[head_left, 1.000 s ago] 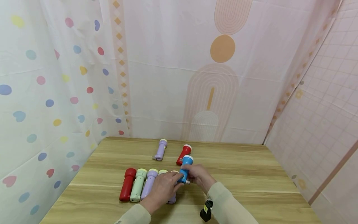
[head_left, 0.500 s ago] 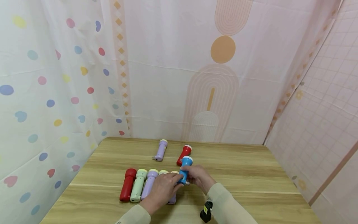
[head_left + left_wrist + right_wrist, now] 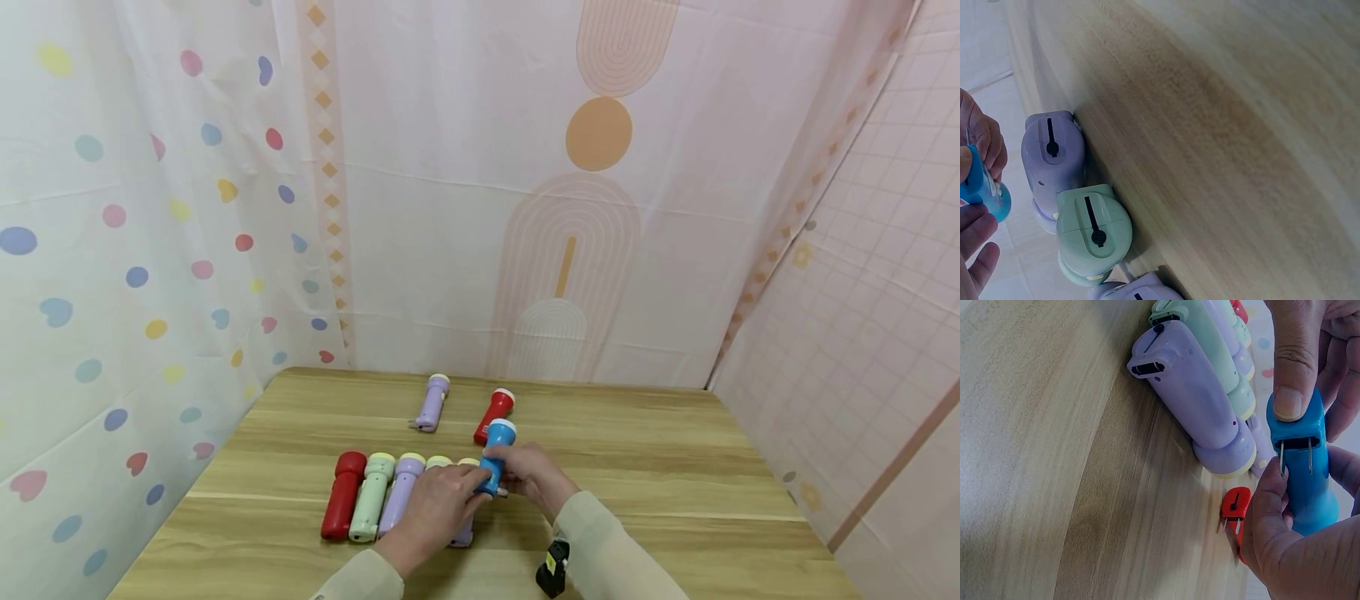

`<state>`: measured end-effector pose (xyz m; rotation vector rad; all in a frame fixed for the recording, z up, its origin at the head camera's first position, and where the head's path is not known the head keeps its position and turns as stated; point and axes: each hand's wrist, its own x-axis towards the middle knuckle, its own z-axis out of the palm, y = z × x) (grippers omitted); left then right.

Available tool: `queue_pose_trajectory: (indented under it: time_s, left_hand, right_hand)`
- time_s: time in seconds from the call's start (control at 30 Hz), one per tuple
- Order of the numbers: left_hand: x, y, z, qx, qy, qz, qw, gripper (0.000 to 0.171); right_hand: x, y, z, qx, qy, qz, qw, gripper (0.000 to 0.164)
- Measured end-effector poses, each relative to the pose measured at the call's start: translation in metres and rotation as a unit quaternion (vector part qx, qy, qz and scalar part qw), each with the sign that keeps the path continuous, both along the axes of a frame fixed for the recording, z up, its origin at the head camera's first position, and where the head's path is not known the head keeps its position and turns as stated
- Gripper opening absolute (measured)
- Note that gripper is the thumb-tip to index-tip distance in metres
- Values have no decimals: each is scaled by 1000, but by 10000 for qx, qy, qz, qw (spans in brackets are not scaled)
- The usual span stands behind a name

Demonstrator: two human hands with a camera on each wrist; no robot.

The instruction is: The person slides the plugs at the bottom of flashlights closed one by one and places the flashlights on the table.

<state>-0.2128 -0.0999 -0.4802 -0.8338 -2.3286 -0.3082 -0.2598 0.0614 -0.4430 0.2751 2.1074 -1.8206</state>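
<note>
Both hands hold a blue flashlight [image 3: 497, 454] with a white lens rim above the table. My left hand [image 3: 438, 504] pinches its tail end; in the right wrist view the left thumb [image 3: 1288, 403] presses on that end. My right hand [image 3: 534, 475] grips the body, its index fingertip touching one of two metal plug prongs [image 3: 1310, 456] that stick out of the tail. Beneath and left of the hands lies a row of flashlights: a red one [image 3: 344, 496], a pale green one [image 3: 371, 498], a purple one [image 3: 401, 487], and others partly hidden by my left hand.
Farther back on the wooden table [image 3: 637, 467] lie a purple flashlight [image 3: 432, 404] and a smaller red flashlight [image 3: 495, 415], both with prongs out. A black device [image 3: 553, 568] is by the right sleeve. Patterned curtains [image 3: 450, 208] enclose the table's back and sides.
Very little differs. The blue flashlight sinks slightly in the head view, and its prongs show at a slightly different angle; both hands keep their hold.
</note>
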Motion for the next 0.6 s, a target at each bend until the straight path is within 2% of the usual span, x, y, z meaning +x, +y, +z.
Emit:
queue_pose_trajectory:
  time_s: [0.23,0.6]
  left_hand:
    - [-1,-1,-1,-27,110,-46,9999,29]
    - [1,-1,0,-55,4,-13,10000,28]
  right_hand:
    - [0,0,0,-69,21,47,10000,40]
    - [-1,-1,-2,-34,49,71,10000,35]
